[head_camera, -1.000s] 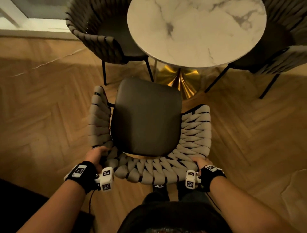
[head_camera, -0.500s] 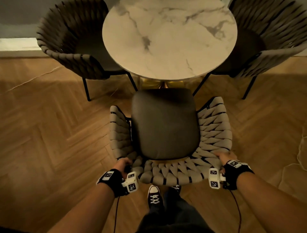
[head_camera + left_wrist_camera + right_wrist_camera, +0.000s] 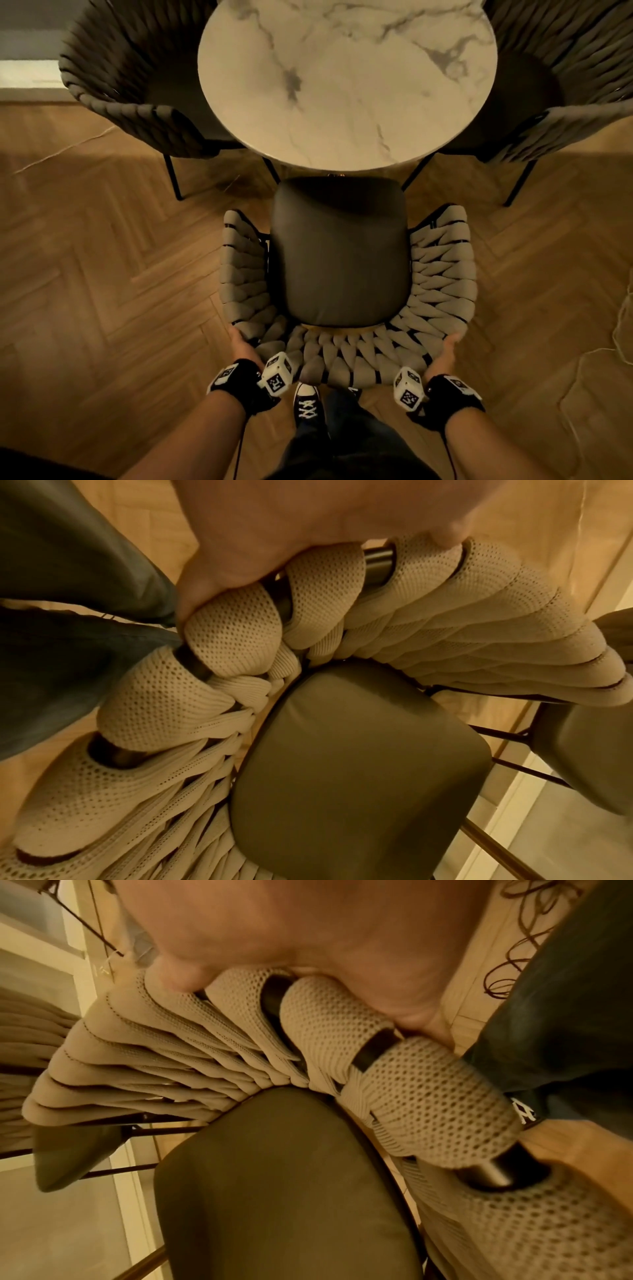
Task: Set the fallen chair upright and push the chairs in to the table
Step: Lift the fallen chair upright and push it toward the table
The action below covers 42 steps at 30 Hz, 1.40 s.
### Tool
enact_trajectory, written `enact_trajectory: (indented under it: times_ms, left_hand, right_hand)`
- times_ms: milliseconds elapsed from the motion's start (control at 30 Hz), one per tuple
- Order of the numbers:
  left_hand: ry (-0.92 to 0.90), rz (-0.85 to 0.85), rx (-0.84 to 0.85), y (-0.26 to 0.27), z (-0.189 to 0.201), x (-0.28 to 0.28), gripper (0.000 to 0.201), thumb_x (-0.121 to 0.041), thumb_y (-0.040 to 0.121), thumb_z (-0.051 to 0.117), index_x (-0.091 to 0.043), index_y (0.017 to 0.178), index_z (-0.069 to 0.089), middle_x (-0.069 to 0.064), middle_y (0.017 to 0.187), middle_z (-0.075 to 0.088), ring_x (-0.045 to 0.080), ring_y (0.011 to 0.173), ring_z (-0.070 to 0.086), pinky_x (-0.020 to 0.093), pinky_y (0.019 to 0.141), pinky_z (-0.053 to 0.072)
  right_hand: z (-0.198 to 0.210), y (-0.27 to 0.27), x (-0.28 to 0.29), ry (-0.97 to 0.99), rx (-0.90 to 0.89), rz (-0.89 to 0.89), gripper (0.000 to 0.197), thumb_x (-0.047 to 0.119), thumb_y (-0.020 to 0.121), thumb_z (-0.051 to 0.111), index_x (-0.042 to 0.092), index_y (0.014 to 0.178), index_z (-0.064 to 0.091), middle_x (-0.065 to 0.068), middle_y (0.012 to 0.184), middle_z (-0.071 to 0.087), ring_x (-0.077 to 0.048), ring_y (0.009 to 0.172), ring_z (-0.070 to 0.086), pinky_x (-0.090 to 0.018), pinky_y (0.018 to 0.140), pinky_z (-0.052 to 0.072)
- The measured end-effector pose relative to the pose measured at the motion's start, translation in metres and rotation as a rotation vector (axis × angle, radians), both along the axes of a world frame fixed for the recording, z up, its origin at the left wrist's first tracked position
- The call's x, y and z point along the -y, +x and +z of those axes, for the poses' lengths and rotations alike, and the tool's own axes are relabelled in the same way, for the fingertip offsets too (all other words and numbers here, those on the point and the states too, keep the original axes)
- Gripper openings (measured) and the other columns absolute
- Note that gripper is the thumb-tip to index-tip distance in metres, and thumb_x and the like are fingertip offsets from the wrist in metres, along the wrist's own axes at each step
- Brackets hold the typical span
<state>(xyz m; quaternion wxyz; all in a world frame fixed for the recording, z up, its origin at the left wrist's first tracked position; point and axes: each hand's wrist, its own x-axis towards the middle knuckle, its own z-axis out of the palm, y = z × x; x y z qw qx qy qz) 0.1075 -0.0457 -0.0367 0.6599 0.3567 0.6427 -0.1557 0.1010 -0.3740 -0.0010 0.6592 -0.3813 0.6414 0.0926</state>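
Push-in step: left hand (image 3: 244, 346) and right hand (image 3: 444, 356) grip chair (image 3: 342, 253) back rim, fingers apparently curled round. Next: straight shove, seat under worktop (image 3: 346, 82) ahead of fingers.

No words, brands or numbers showing legibly, only black-and-white square code patterns sitting on the white cubes (image 3: 276, 374) at both wrists and on the wrist straps (image 3: 226, 373), a white mark on dark trouser fabric (image 3: 524, 1113) staying too blurred to read

A herringbone wood floor (image 3: 102, 274) spreads beneath and to both sides of the hands. A black sneaker with white laces (image 3: 307, 406) stands between them, above dark trousers (image 3: 356, 445).
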Motion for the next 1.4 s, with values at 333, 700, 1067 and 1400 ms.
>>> enact_trajectory:
  times_ms: [333, 700, 1067, 1400]
  left_hand:
    - [-0.098, 0.008, 0.065, 0.073, 0.050, 0.024, 0.079, -0.079, 0.084, 0.033, -0.020, 0.127, 0.063, 0.019, 0.126, 0.066, 0.043, 0.118, 0.059, 0.062, 0.101, 0.043]
    - [-0.161, -0.002, 0.054, 0.108, 0.038, 0.036, 0.069, -0.069, 0.093, 0.029, -0.016, 0.125, 0.060, 0.021, 0.104, 0.065, 0.039, 0.090, 0.062, 0.054, 0.071, 0.049]
    - [-0.127, -0.223, 0.090, 0.114, 0.060, 0.019, 0.041, -0.034, 0.098, 0.051, -0.010, 0.130, 0.060, 0.019, 0.104, 0.069, 0.035, 0.087, 0.066, 0.049, 0.074, 0.055]
    - [0.131, -0.671, 0.133, 0.104, 0.102, -0.064, 0.027, -0.031, 0.100, 0.047, -0.013, 0.105, 0.066, 0.008, 0.099, 0.065, 0.025, 0.087, 0.060, 0.033, 0.072, 0.042]
  right_hand:
    - [0.005, 0.068, 0.005, 0.009, 0.074, 0.001, 0.091, 0.077, 0.090, 0.030, 0.008, 0.147, 0.045, -0.020, 0.151, 0.048, -0.043, 0.134, 0.047, -0.053, 0.094, 0.042]
    - [0.006, 0.097, 0.012, 0.003, 0.123, -0.013, 0.090, 0.079, 0.090, 0.029, 0.009, 0.143, 0.050, -0.019, 0.148, 0.052, -0.040, 0.132, 0.051, -0.050, 0.095, 0.045]
    - [0.020, 0.115, 0.017, -0.073, -0.069, 0.156, 0.055, 0.032, 0.109, 0.023, -0.001, 0.153, 0.025, -0.022, 0.162, 0.026, -0.037, 0.147, 0.030, -0.044, 0.116, 0.029]
    - [0.064, 0.148, -0.058, -0.140, 0.009, 0.397, 0.058, 0.022, 0.093, 0.061, 0.010, 0.146, 0.041, -0.016, 0.143, 0.049, -0.038, 0.125, 0.050, -0.048, 0.094, 0.042]
